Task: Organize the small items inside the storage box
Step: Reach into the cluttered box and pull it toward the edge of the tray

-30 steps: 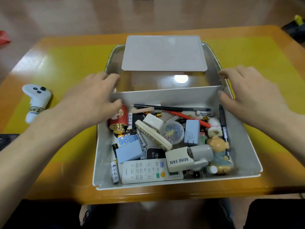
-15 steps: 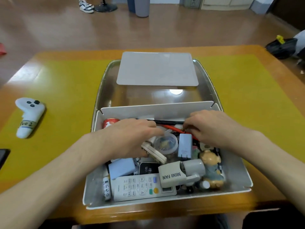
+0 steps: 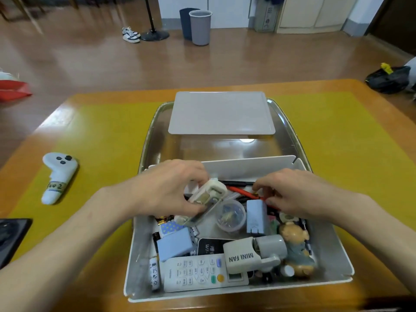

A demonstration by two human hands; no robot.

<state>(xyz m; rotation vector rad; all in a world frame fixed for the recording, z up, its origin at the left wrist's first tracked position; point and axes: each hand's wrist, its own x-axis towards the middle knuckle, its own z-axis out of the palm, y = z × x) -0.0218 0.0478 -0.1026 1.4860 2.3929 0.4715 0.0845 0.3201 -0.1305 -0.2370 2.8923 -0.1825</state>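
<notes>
Nearest the viewer, below both hands, the storage box [image 3: 333, 255] holds a crowded layer of small items. A white remote control [image 3: 202, 274] lies along the box's near wall, with a beige mini fan [image 3: 249, 255] just to its right and partly over it. A pale blue charger [image 3: 176, 244] sits below the left hand, beside a dark card-like item [image 3: 211, 245]. A bear figurine [image 3: 296, 244] lies below the right hand, against the right wall.

Between the two hands sit a clear round container [image 3: 230, 215] and an upright blue-grey adapter [image 3: 256, 216], the adapter touching the right hand's lower edge.

The left hand [image 3: 166, 190] grips a cream-coloured oblong gadget [image 3: 207, 199], fingers curled over its far end and thumb under it, so it tilts up out of the pile. The right hand [image 3: 297, 194] reaches in with fingers bent, fingertips pinching at a red pen [image 3: 242, 192] that lies across the back of the pile; whether it truly holds the pen cannot be told.

Just beyond both hands stands a white divider [image 3: 247, 167], and past it a clear compartment with a grey lid [image 3: 221, 113] resting over the far end. Well to the left of the left hand, a white controller [image 3: 57, 174] lies on the yellow mat [image 3: 108, 136].
</notes>
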